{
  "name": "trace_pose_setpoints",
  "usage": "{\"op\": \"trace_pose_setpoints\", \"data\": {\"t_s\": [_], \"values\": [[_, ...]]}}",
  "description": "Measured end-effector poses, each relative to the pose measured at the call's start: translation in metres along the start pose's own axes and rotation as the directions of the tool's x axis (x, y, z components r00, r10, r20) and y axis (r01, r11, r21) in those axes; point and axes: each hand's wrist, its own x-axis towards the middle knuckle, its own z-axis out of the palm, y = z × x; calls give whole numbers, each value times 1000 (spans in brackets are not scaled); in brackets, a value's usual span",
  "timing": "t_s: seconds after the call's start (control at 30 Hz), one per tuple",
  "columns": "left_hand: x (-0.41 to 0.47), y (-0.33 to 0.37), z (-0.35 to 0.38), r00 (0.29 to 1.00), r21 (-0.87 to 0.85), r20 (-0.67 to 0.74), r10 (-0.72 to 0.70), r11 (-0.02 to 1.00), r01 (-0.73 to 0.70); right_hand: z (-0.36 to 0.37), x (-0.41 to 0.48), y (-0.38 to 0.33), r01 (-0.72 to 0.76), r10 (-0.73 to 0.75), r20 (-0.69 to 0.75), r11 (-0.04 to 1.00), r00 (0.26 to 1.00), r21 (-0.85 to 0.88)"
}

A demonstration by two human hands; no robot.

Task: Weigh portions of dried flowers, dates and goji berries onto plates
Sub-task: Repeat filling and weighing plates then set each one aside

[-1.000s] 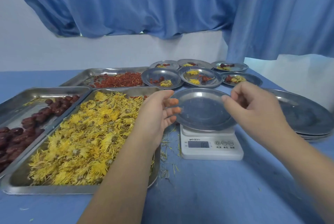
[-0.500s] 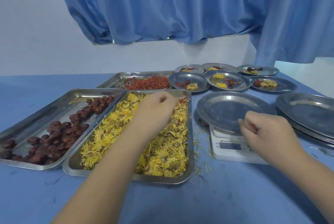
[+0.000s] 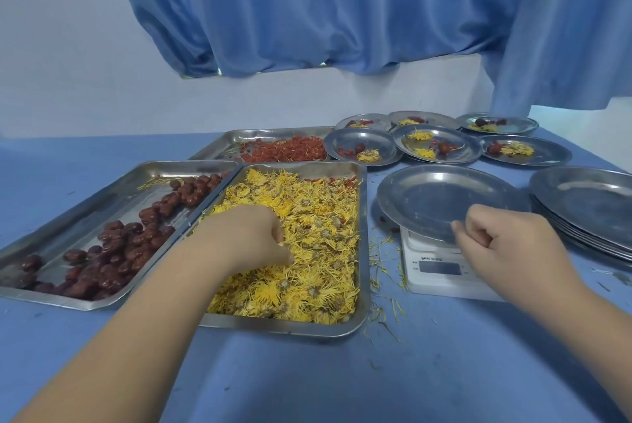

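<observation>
You are holding your left hand (image 3: pixel 246 238) down in the dried flowers (image 3: pixel 307 217), which are filling the steel tray (image 3: pixel 364 251) straight in front of you; its fingers are curling into the yellow heap and closing with the thumb on a pinch of flowers, the tips buried. Your right hand (image 3: pixel 513 248) is hanging over the white scale (image 3: pixel 437 272) with its fingers curled in a loose fist, holding nothing that shows, the forefinger lying at the near rim of the empty plate (image 3: pixel 437 200) sitting on the scale. The dates (image 3: pixel 130 245) are lying in the tray (image 3: pixel 102 204) to the left, touching the flower tray, and the goji berries (image 3: pixel 284 151) are lying in the tray (image 3: pixel 246 137) behind. 6 small plates (image 3: pixel 372 140) carrying mixed portions are sitting at the back right, a stack of plates (image 3: pixel 588 204) is standing just right of the scale, and loose petals (image 3: pixel 383 251) are lying on the blue table (image 3: pixel 444 354) between tray and scale.
</observation>
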Motion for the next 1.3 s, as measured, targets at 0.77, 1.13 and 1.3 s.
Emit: {"op": "trace_pose_setpoints", "data": {"t_s": [0.77,1.13,1.3], "values": [[35,108,-9,943,-689,-205,263,646,-330,-12,8,20,-129,136,-94,988,986,84],[84,171,15,846,-177,-175,504,829,-530,-10,11,35,-197,208,-46,964,977,176],[69,145,11,812,-347,-283,511,734,-583,-3,6,22,-107,106,16,981,994,161]]}}
